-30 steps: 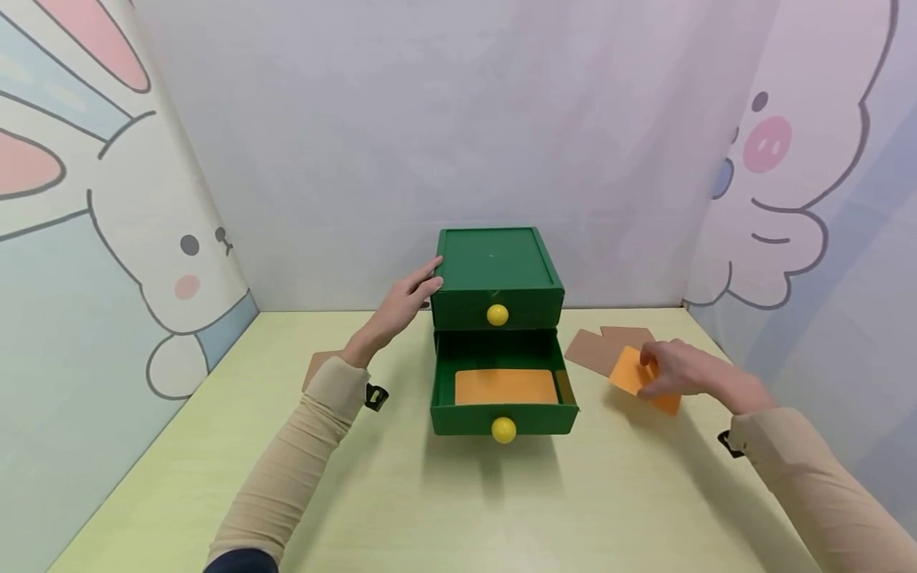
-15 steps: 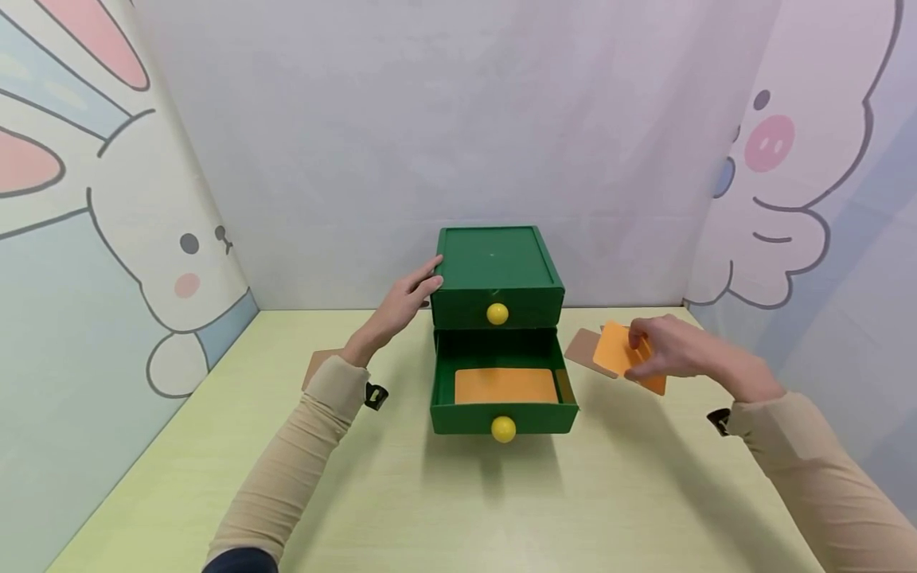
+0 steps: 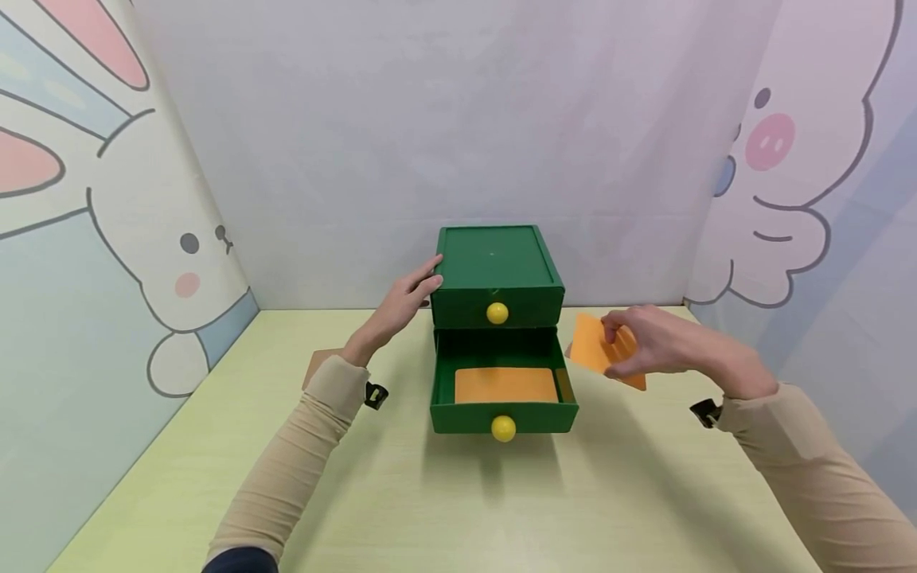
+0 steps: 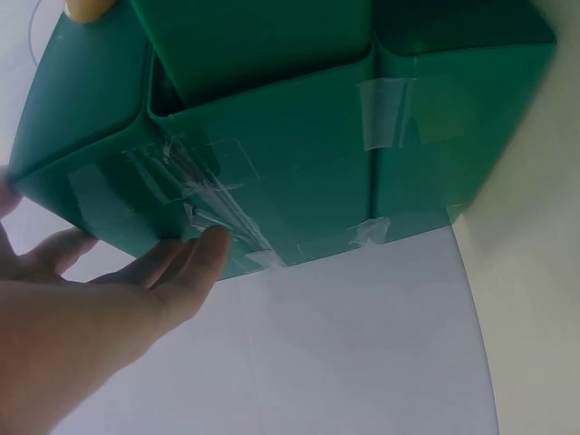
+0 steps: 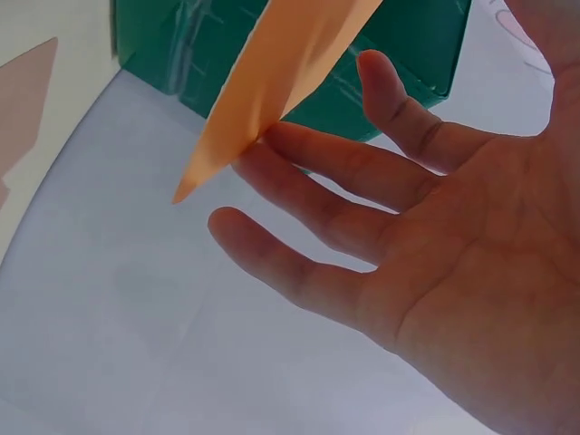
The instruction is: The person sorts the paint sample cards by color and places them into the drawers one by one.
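A green two-drawer cabinet (image 3: 494,259) stands mid-table, its lower drawer (image 3: 466,419) pulled out. Inside that drawer lies an orange card (image 3: 505,386). My left hand (image 3: 397,306) rests against the upper left side of the cabinet; the left wrist view has its fingertips touching the taped green side. To the right of the drawer, my right hand (image 3: 662,342) pinches another thin orange card (image 3: 587,344) with rounded corners, held tilted above the table. In the right wrist view this card (image 5: 263,82) crosses in front of the cabinet, its upper end cut off by the frame.
Yellow round knobs sit on the upper drawer (image 3: 497,313) and lower drawer. A brown card (image 3: 321,364) lies left, partly behind my left forearm. Brown pieces (image 5: 23,104) at right are mostly hidden in the head view. White curtain walls enclose the table (image 3: 458,517).
My right hand has lifted the orange card and carried it left, toward the cabinet, over the brown pieces. The left hand and drawer stay put.
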{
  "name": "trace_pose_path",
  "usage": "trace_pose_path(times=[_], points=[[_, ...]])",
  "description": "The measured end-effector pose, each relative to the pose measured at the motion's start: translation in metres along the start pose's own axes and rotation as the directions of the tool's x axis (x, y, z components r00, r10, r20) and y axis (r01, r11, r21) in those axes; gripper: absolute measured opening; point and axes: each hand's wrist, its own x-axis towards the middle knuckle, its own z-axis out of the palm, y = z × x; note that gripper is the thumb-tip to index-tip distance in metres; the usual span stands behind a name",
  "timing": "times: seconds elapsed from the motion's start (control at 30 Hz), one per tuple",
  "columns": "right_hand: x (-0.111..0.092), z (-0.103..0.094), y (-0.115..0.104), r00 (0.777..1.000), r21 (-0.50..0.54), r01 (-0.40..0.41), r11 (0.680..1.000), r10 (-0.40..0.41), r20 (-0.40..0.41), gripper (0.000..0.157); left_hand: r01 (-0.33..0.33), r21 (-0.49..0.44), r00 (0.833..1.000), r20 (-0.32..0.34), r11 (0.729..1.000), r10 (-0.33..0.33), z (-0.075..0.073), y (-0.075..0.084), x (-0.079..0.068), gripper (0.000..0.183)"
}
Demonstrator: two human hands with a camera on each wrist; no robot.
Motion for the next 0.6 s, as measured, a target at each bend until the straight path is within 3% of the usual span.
trace_pose_path(times=[0.27, 0.5, 0.6], points=[[0.002, -0.003, -0.021, 0.999, 0.004, 0.052, 0.999, -0.052, 0.013, 0.031, 0.003, -0.01, 1.0, 0.005, 1.0, -0.003, -0.001, -0.001, 0.002, 0.054], [0.01, 0.001, -0.035, 0.993, 0.005, 0.119, 0.993, -0.119, 0.0, 0.031, 0.0, -0.02, 1.0, -0.008, 1.0, 0.0, -0.002, -0.028, 0.015, 0.053], [0.015, 0.002, -0.041, 0.989, 0.007, 0.145, 0.989, -0.145, 0.004, 0.032, -0.006, -0.017, 1.0, -0.016, 1.0, 0.005, -0.001, -0.032, 0.016, 0.053]])
